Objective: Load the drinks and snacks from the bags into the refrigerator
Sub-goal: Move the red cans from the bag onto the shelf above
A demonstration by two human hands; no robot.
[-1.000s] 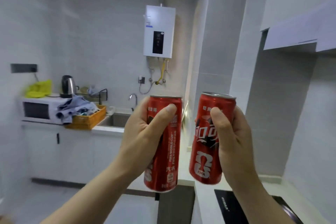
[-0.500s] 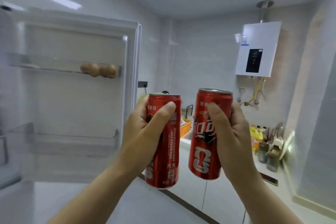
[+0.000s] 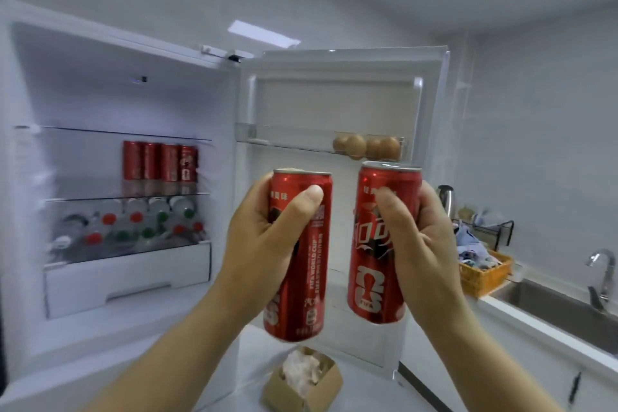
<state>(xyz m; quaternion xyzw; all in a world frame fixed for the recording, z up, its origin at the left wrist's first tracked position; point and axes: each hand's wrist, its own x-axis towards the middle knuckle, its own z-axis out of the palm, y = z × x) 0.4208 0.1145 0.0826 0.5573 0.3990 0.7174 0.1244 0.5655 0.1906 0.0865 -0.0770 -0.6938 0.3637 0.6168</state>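
refrigerator interior (image 3: 110,94) now shows behind left can (image 3: 314,278) and right can (image 3: 368,278).

A cardboard box (image 3: 301,390) is sitting on the floor, holding something white and crumpled. On the right, a counter (image 3: 535,325) is carrying an orange basket (image 3: 485,279) with cloths (image 3: 470,249) piling out of it, just beside a steel sink (image 3: 551,308) and faucet (image 3: 601,273). A kettle (image 3: 445,197) and a black wire rack (image 3: 498,230) are standing behind the basket. A ceiling light (image 3: 263,33) is glowing.
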